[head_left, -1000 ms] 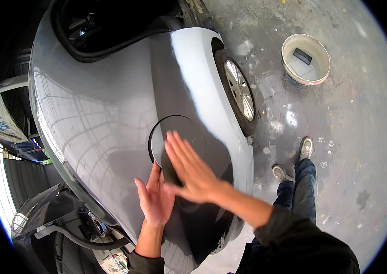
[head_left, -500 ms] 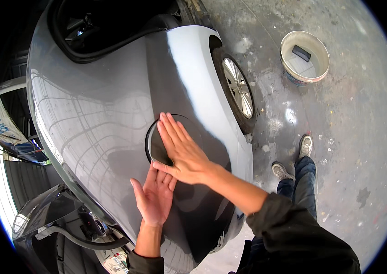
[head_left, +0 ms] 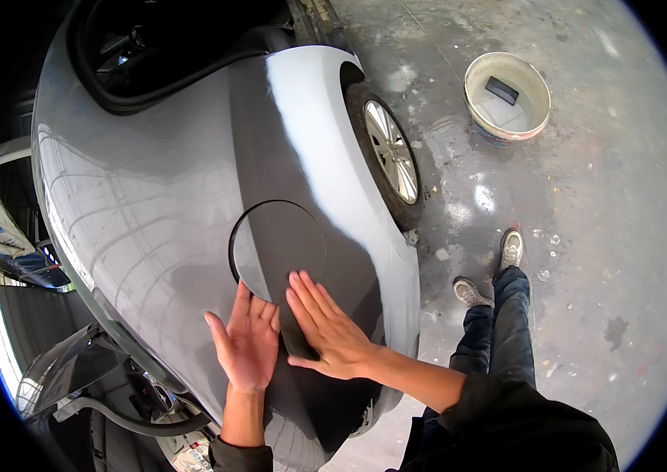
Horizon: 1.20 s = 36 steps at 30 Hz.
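Observation:
The round fuel flap (head_left: 248, 253) on the grey car's rear side panel (head_left: 168, 181) stands slightly ajar. My left hand (head_left: 248, 354) is palm up, its fingertips tucked under the flap's near edge and its thumb spread away. Just to the right, my right hand (head_left: 329, 334) lies flat on the dull dark grey area. Under its palm, with the thumb along the edge, is a thin dark sheet (head_left: 296, 344) that looks like sandpaper; most of it is hidden. A whitish primed strip (head_left: 326, 173) runs along the wheel arch.
The rear wheel (head_left: 390, 145) is at the panel's far right. A pale bucket (head_left: 534, 130) with water and a dark block (head_left: 502, 90) stands on the stained concrete floor (head_left: 585, 236). My feet (head_left: 499, 263) are on the floor right of the car. The raised tailgate (head_left: 74, 377) is at lower left.
My right hand has slid toward me with the dark sheet, off the flap and onto the panel below it. The left hand stays at the flap's edge. The whole view has shifted slightly.

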Tool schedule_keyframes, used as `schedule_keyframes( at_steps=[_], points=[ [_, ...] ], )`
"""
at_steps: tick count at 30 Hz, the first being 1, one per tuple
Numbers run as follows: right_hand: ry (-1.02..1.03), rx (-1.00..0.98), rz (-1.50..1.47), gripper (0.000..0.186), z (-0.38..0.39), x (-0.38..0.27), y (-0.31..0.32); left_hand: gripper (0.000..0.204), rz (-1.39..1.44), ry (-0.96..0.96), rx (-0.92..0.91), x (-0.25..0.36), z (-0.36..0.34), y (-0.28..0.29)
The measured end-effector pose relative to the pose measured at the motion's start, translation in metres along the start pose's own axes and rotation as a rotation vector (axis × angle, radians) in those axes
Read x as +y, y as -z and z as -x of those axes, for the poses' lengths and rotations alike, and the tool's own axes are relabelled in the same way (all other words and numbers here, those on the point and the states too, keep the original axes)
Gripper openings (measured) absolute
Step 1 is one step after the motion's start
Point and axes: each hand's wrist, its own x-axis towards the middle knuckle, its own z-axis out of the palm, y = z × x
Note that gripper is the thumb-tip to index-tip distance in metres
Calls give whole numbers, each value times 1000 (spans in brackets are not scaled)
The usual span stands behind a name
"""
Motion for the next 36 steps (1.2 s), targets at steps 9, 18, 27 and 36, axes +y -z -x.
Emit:
schedule_keyframes(
  at_steps=[9,18,27,36],
  points=[
    [-87,124,11,97,-21,11,5,92,165,6,-222,-3,-4,31],
    [-113,224,-14,85,-23,34,11,99,-33,14,-109,0,-5,9],
    [-122,246,26,85,-19,39,12,99,-40,11,-109,1,-6,8],
    [126,172,-66,107,-26,-27,-1,96,-61,46,144,2,12,7]
  ],
)
